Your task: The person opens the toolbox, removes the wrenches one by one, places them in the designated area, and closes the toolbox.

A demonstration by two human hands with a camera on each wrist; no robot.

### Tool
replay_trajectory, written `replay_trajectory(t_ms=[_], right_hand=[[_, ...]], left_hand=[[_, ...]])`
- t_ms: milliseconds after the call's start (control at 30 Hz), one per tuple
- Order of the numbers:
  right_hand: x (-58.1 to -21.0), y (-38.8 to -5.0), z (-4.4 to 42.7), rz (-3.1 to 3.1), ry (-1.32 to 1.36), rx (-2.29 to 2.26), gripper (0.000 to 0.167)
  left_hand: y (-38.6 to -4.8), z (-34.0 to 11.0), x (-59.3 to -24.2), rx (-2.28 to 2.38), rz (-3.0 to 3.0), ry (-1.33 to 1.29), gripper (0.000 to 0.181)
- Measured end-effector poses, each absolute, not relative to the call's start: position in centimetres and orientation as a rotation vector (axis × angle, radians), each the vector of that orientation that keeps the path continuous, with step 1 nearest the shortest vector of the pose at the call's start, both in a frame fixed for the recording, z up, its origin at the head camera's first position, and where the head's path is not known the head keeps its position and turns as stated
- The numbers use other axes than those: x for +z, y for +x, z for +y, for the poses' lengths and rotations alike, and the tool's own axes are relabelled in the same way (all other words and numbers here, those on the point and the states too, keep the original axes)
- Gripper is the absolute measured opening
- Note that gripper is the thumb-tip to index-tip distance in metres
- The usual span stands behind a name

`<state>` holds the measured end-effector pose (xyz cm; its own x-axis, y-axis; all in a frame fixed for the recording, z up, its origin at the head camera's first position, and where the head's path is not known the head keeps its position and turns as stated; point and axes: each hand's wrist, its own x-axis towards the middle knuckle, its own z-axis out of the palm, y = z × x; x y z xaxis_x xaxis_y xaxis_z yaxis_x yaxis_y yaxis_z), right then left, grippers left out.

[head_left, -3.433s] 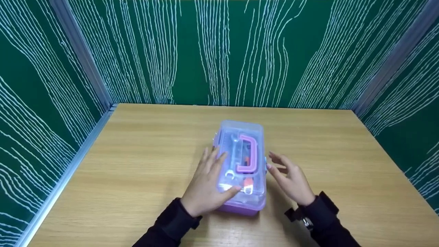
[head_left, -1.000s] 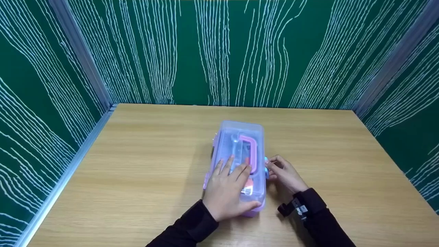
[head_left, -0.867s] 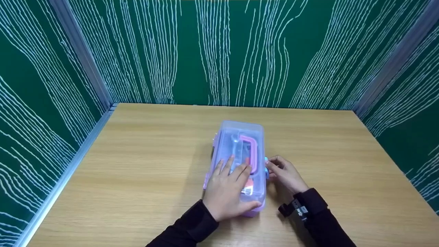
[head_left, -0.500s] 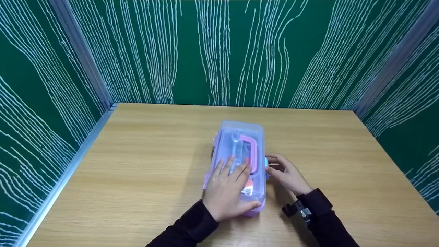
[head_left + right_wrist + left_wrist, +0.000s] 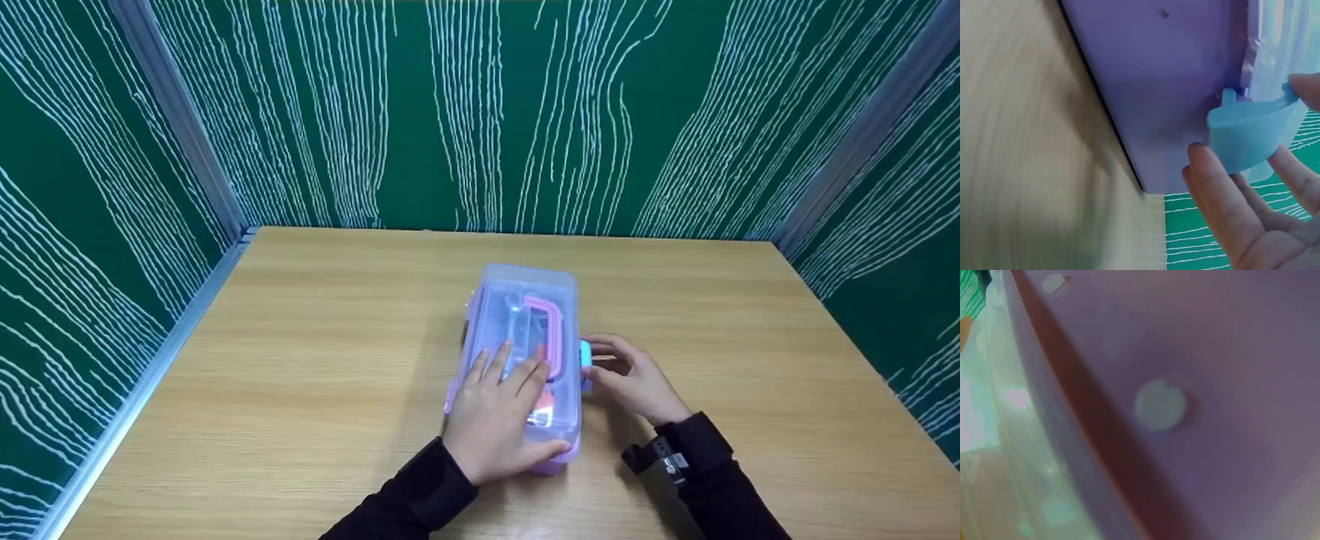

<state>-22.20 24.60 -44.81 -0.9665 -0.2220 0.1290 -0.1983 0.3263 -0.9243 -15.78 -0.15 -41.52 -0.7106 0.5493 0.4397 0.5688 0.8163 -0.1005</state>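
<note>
A toolbox [image 5: 525, 277] with a purple base, clear lid and pink handle [image 5: 553, 337] stands on the table. My left hand [image 5: 495, 427] rests on its lid with the fingers spread, the tips near the handle. At the box's right side, my right hand [image 5: 637, 382] holds the light-blue latch [image 5: 1247, 132] between thumb and fingers. In the right wrist view the latch is tilted out from the purple wall, with the thumb at its upper end. The left wrist view shows the purple side wall [image 5: 1230, 382], but not the left hand's fingers clearly.
Through the lid show a blue wrench-like shape [image 5: 514, 319] and an orange piece [image 5: 546, 401], partly covered by my left hand. The wooden table [image 5: 315, 360] is bounded by green walls [image 5: 412, 112] with white lines and by grey metal posts [image 5: 180, 112].
My left hand has shifted right onto the lid since the oldest frame, then stayed still. My right hand has taken hold of the latch, which now stands out further from the box.
</note>
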Motion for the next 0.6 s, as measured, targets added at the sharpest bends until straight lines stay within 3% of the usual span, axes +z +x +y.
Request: replay_trajectory(t_ms=[200, 600], right_hand=[[-44.02, -21.95, 24.39, 2.472, -0.353, -1.863, 0.047], [-44.03, -22.04, 24.46, 2.412, -0.5, -1.863, 0.055]], left_hand=[[-15.72, -0.11, -41.44, -0.05, -2.556, -0.833, 0.097], [-15.74, -0.09, -41.5, -0.095, -2.568, -0.836, 0.096]])
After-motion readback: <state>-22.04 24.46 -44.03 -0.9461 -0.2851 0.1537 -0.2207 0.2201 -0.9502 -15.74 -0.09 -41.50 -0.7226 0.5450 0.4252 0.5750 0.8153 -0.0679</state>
